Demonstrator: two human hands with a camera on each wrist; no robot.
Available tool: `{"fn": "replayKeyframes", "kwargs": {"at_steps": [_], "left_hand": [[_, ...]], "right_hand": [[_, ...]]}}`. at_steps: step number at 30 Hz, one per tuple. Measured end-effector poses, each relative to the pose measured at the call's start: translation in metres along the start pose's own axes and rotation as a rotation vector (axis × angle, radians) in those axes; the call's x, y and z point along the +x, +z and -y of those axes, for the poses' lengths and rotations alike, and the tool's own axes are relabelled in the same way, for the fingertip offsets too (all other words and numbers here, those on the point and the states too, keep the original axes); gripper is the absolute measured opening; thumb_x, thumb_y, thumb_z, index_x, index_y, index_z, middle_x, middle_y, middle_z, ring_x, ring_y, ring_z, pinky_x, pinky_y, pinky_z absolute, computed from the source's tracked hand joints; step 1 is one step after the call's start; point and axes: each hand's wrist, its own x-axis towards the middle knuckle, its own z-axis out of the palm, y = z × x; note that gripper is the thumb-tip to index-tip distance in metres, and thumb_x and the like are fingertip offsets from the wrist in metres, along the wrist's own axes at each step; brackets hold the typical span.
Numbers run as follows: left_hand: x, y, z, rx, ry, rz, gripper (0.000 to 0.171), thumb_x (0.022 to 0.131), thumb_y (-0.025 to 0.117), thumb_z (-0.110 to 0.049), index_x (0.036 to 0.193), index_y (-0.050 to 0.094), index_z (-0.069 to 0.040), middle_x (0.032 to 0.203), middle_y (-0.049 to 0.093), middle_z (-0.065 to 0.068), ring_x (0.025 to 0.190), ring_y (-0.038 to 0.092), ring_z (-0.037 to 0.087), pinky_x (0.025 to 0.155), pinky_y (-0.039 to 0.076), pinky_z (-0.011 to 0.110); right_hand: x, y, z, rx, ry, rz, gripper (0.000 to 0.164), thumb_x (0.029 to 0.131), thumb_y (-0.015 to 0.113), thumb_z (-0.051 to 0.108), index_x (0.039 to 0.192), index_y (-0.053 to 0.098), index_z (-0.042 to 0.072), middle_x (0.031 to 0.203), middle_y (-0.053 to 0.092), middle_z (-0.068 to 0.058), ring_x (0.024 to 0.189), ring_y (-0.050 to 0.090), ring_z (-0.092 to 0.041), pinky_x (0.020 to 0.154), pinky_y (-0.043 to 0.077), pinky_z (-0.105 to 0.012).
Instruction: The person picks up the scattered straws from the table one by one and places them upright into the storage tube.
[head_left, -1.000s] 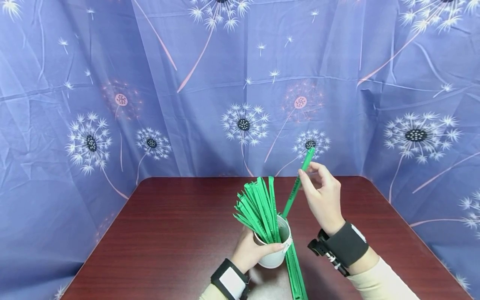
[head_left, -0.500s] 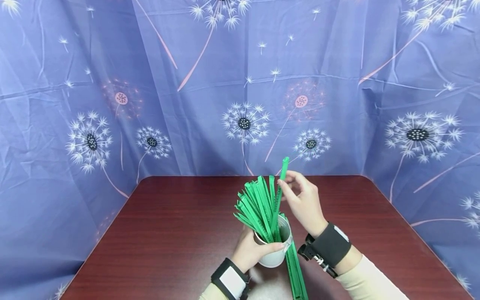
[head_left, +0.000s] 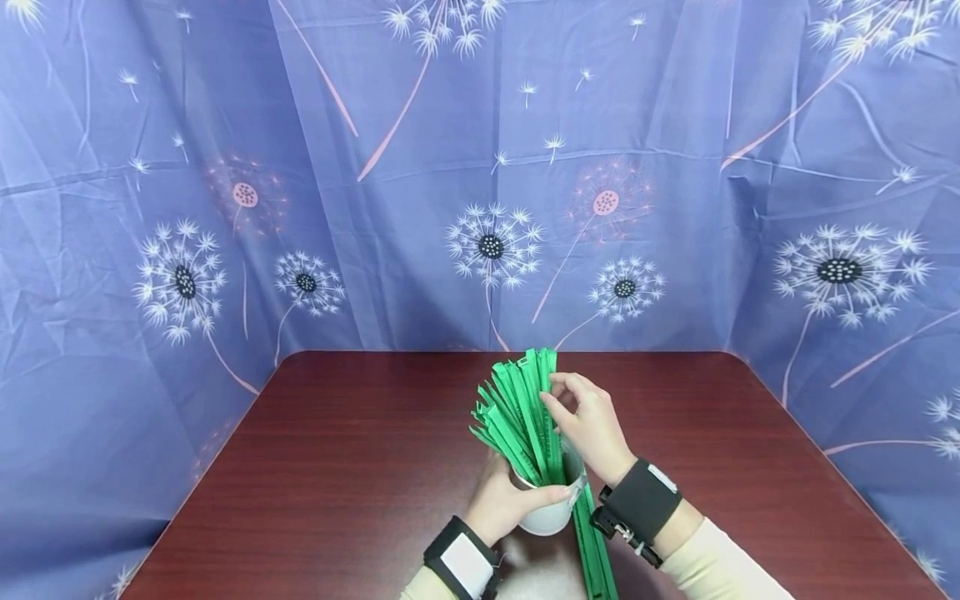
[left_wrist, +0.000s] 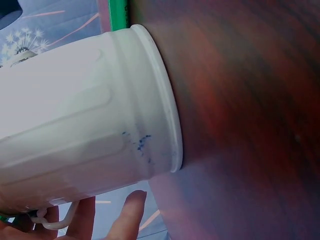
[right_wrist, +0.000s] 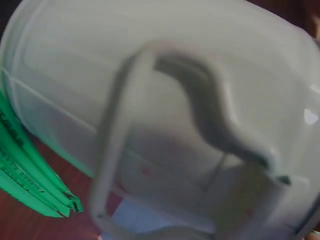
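A small white bucket with a side handle holds a fanned bundle of green wrapped straws. My left hand grips it, thumb along the near rim; some fingers appear below it in the left wrist view. At the bundle's right edge, my right hand pinches the upper part of one straw that stands in the bucket among the others. The right fingertips partly hide that straw. In the right wrist view, the bucket wall fills most of the picture and that hand's grip is not visible.
More green wrapped straws lie on the dark red wooden table, just right of the bucket. A blue cloth printed with dandelions hangs behind and at both sides of the table.
My right hand has moved left and down with the straw, which has gone from leaning outside the bundle to standing in the bucket against it. The left hand and bucket stay in place.
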Motion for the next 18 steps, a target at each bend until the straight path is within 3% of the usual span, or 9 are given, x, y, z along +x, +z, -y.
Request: {"fn": "replayKeyframes", "kwargs": {"at_steps": [10,15,18], "left_hand": [[0.001,0.0,0.002,0.011,0.003,0.01,0.087,0.069,0.089,-0.04,0.143,0.043,-0.032,0.14,0.051,-0.008,0.128,0.049,0.013,0.108,0.038,0.038],[0.001,0.0,0.001,-0.011,-0.018,0.012,0.088,0.069,0.089,-0.039,0.143,0.042,-0.033,0.14,0.051,-0.008,0.129,0.048,0.014,0.109,0.036,0.041],[0.001,0.0,-0.001,-0.02,-0.052,0.006,0.087,0.068,0.09,-0.039,0.142,0.044,-0.033,0.139,0.052,-0.007,0.129,0.048,0.015,0.11,0.034,0.044]], "right_hand": [[-0.005,0.004,-0.007,-0.106,-0.002,0.019,0.012,0.093,0.069,0.014,0.102,0.068,0.007,0.079,0.05,0.003,0.061,0.042,-0.006,0.059,0.039,-0.024],[-0.004,0.002,-0.009,-0.042,0.015,-0.02,0.018,0.095,0.068,0.024,0.107,0.068,0.011,0.079,0.053,0.003,0.063,0.048,-0.009,0.061,0.042,-0.024],[-0.002,-0.001,-0.012,0.046,0.068,-0.074,0.023,0.097,0.064,0.031,0.11,0.067,0.013,0.077,0.058,-0.002,0.06,0.055,-0.014,0.057,0.048,-0.026]]}}
